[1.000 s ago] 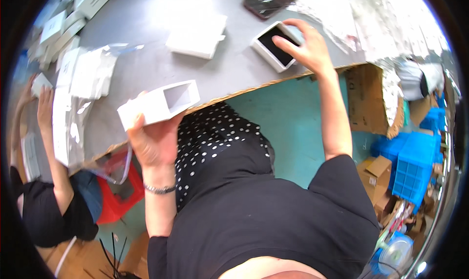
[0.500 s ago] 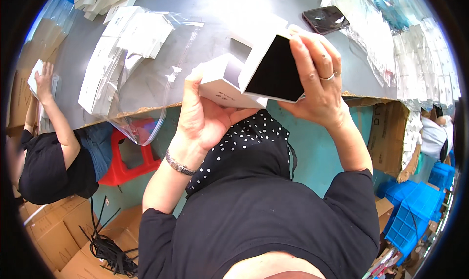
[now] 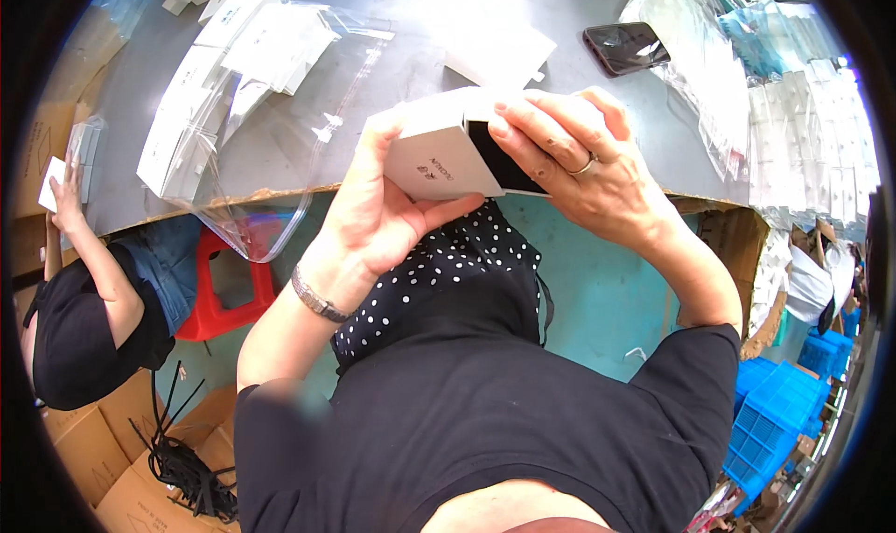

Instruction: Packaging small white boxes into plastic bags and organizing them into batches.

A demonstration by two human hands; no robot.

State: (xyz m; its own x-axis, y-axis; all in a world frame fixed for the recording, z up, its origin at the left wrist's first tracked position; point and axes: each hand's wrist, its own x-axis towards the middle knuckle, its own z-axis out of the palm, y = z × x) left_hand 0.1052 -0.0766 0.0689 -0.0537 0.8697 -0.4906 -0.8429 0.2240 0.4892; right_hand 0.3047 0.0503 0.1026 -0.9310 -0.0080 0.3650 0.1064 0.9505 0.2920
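Observation:
My left hand [image 3: 366, 214] is wrapped round a small white carton [image 3: 431, 162] with dark print, the thumb on its far side and the fingers under its near edge. At the carton's right end is a white-edged piece with a black face [image 3: 504, 164]. The fingers of my right hand [image 3: 586, 164] are closed over that piece and hide much of it. Carton and piece meet; whether one sits inside the other I cannot tell. Beyond them on the grey table [image 3: 373, 94] lies another white box [image 3: 504, 55].
A dark phone [image 3: 626, 48] lies at the back right beside clear bags [image 3: 695, 76]. Bagged white cartons [image 3: 201, 104] are at the left. A person [image 3: 93, 318] at far left holds a white box. A red stool [image 3: 229, 290] and blue crates [image 3: 775, 421] stand below.
The black-faced piece has come down and against the carton's right end, my right hand now covering more of it. The carton has turned slightly. The person at left has lowered their hand.

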